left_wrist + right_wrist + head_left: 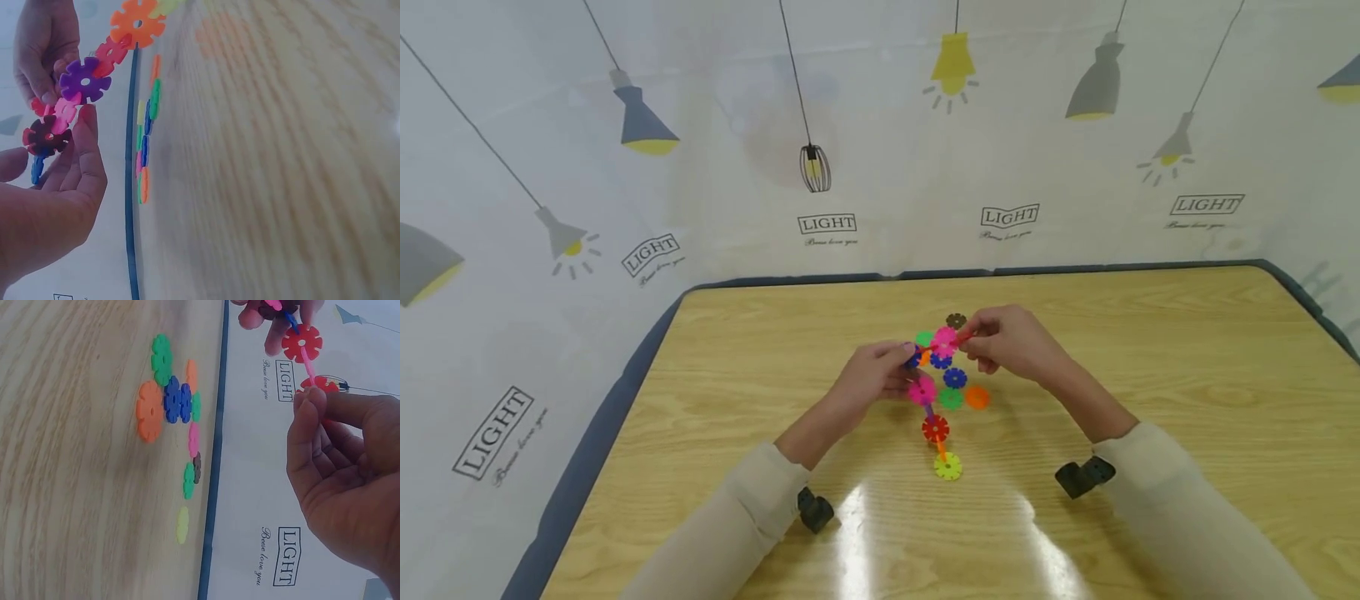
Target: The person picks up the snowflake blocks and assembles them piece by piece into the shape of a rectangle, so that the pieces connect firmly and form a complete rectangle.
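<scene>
A chain of notched plastic discs is held up above the table. My left hand (872, 373) grips it near a blue disc (913, 357); in the left wrist view the thumb and fingers are round a dark disc (47, 135) and a blue one (37, 169). From there a pink, a purple disc (85, 81), a red and an orange disc (137, 24) lead to a yellow one (948, 467). My right hand (1011, 342) pinches a red disc (320, 383) at the other end, joined through a pink disc (308, 362) to another red disc (302, 344).
Loose discs lie on the wooden table (760, 333) beneath and beyond the chain: orange (977, 397), green (951, 398), blue (955, 378) and brown (956, 320) among them. A printed wall covering (910, 250) stands behind the table's far edge.
</scene>
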`<state>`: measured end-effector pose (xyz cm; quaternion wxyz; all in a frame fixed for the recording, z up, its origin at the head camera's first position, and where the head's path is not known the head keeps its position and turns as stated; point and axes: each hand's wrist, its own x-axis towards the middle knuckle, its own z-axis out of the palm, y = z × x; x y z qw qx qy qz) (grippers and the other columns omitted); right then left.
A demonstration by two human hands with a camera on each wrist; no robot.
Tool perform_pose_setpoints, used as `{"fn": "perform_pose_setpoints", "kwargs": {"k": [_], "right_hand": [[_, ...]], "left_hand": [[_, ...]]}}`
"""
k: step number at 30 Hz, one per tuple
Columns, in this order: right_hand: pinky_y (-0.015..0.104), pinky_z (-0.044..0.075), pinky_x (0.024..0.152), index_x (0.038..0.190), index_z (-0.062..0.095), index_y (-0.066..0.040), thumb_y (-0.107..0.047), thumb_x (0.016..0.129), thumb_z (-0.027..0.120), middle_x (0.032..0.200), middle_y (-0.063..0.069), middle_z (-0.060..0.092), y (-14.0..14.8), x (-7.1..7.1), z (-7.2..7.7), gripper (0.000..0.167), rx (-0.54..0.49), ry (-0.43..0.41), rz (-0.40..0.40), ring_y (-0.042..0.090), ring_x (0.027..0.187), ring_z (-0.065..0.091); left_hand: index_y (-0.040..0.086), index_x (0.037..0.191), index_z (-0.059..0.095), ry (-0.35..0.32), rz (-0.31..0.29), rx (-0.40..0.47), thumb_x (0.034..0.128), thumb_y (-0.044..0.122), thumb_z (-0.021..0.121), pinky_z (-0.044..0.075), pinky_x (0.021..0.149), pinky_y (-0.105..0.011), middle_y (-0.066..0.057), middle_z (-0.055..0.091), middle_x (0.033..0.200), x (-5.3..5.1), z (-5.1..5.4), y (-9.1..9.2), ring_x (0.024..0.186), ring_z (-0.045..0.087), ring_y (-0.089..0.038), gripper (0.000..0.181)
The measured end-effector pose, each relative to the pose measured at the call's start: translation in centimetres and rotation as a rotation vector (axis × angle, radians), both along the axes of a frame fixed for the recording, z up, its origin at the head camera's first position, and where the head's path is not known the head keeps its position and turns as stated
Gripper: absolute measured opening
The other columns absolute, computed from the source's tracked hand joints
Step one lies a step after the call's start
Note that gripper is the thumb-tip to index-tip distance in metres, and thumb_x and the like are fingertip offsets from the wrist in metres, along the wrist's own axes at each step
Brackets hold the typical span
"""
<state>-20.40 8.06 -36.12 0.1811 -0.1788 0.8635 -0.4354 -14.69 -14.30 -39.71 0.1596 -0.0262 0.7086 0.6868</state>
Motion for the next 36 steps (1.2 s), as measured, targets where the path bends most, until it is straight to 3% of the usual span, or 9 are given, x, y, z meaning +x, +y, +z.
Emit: {"fn": "perform_pose_setpoints", "kwargs": {"k": [8, 16, 22, 28, 36], "right_hand": [[0.033, 0.057, 0.067, 0.106, 0.068, -0.003, -0.014, 0.095, 0.062, 0.09, 0.016, 0.068, -0.5, 0.0, 0.3, 0.017, -0.002, -0.029, 0.03, 0.021, 0.067, 0.062], [0.034, 0.058, 0.066, 0.117, 0.064, -0.003, -0.017, 0.094, 0.065, 0.081, 0.014, 0.068, -0.1, -0.3, 0.0, 0.027, -0.014, -0.046, 0.075, 0.025, 0.065, 0.063], [0.036, 0.058, 0.066, 0.118, 0.061, 0.003, -0.017, 0.094, 0.065, 0.082, 0.019, 0.067, 1.1, -0.3, -0.9, 0.032, 0.034, -0.099, 0.077, 0.03, 0.065, 0.063], [0.033, 0.055, 0.061, 0.116, 0.062, 0.001, -0.018, 0.093, 0.066, 0.073, 0.012, 0.065, 2.2, -0.4, -2.4, 0.031, 0.104, -0.126, 0.117, 0.019, 0.058, 0.058], [0.032, 0.053, 0.056, 0.115, 0.064, 0.0, -0.019, 0.091, 0.068, 0.066, 0.006, 0.062, 3.1, 0.2, -4.3, 0.031, 0.129, -0.133, 0.144, 0.016, 0.055, 0.056]], "left_hand": [[0.009, 0.121, 0.063, -0.017, -0.065, -0.004, 0.0946, 0.039, 0.062, 0.058, 0.072, -0.034, -0.021, 0.07, 0.104, -0.3, 0.0, 0.5, 0.074, 0.069, -0.019, 0.04], [0.009, 0.119, 0.066, -0.045, -0.004, -0.04, 0.0959, 0.029, 0.062, 0.057, 0.07, -0.035, -0.01, 0.071, 0.088, -0.3, -0.1, 0.2, 0.07, 0.067, -0.016, 0.031], [0.007, 0.118, 0.065, -0.043, 0.011, -0.04, 0.0963, 0.029, 0.062, 0.056, 0.067, -0.031, -0.007, 0.071, 0.085, -0.2, -0.4, -0.2, 0.069, 0.066, -0.016, 0.031], [0.005, 0.118, 0.062, -0.033, 0.008, -0.063, 0.0984, 0.03, 0.058, 0.055, 0.068, -0.029, -0.006, 0.068, 0.085, -0.3, -0.7, -0.3, 0.07, 0.064, -0.015, 0.032], [0.005, 0.118, 0.059, -0.046, 0.001, -0.091, 0.0994, 0.029, 0.055, 0.054, 0.07, -0.029, -0.004, 0.065, 0.084, -0.7, -1.1, -0.2, 0.072, 0.062, -0.015, 0.03]]}}
